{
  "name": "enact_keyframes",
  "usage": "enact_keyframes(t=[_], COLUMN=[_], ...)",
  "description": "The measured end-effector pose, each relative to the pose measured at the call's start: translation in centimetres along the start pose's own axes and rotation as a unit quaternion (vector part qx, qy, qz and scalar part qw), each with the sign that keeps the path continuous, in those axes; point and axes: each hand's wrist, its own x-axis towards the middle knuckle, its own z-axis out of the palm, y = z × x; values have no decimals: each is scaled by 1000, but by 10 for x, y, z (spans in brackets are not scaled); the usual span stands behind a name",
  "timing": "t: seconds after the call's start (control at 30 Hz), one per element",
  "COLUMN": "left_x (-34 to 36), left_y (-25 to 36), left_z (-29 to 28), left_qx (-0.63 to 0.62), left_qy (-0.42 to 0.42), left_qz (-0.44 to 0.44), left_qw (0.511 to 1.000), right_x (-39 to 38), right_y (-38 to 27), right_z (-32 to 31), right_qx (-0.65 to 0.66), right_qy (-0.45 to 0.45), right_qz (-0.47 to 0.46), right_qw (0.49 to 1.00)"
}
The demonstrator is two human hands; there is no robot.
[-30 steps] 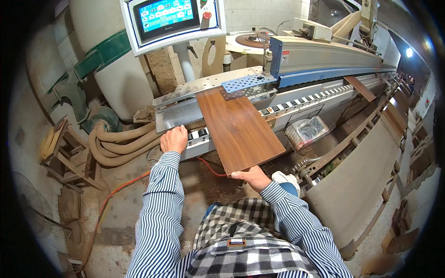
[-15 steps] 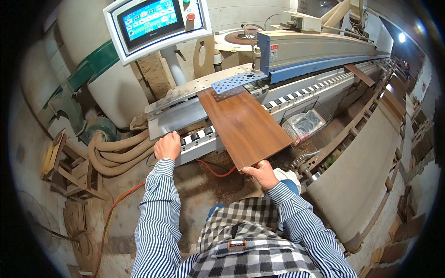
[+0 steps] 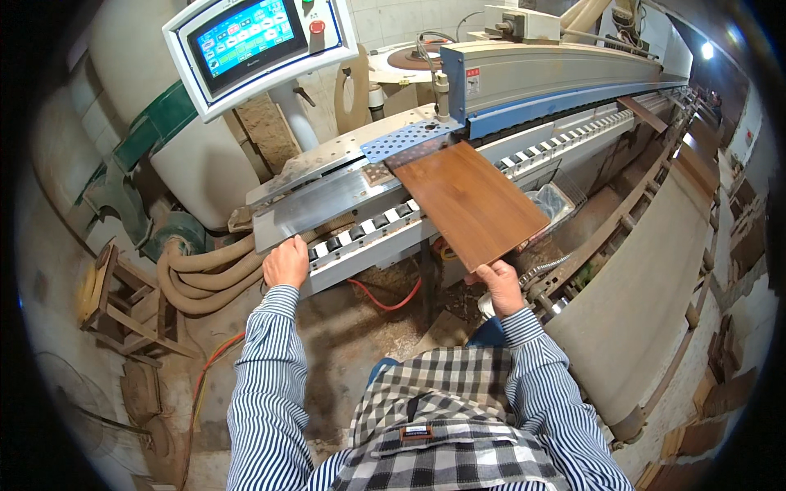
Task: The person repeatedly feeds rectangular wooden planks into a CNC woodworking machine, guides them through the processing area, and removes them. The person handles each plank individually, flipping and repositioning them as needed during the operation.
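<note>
A flat brown wood-grain panel lies across the feed side of a long edge banding machine, its far end beneath a blue perforated plate. My right hand pinches the panel's near corner, thumb and fingers closed. At the machine's left end, my left hand has its fingers curled over the edge of the metal infeed table. Just right of that hand runs a row of black rollers on a white rail.
A control screen stands over the table's far side. Ribbed hoses and a wooden stool are at left. On the right stretches a return conveyor belt, and another brown panel sits farther down the machine.
The panel has slid right along the machine, and my right hand has moved right and away from me with it. My left hand stays at the table's end. The view has shifted slightly.
</note>
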Motion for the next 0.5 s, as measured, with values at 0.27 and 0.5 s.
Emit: enact_keyframes(t=[0.27, 0.5], left_x=[4, 15], left_y=[3, -7], left_z=[3, 17], left_qx=[18, 28], left_qy=[-19, -37], left_qz=[-4, 66], left_qw=[1000, 997], right_x=[8, -89], right_y=[-15, 26], right_z=[-42, -125], right_qx=[-32, -62], right_qy=[171, 196], right_qz=[14, 40], right_qw=[985, 978])
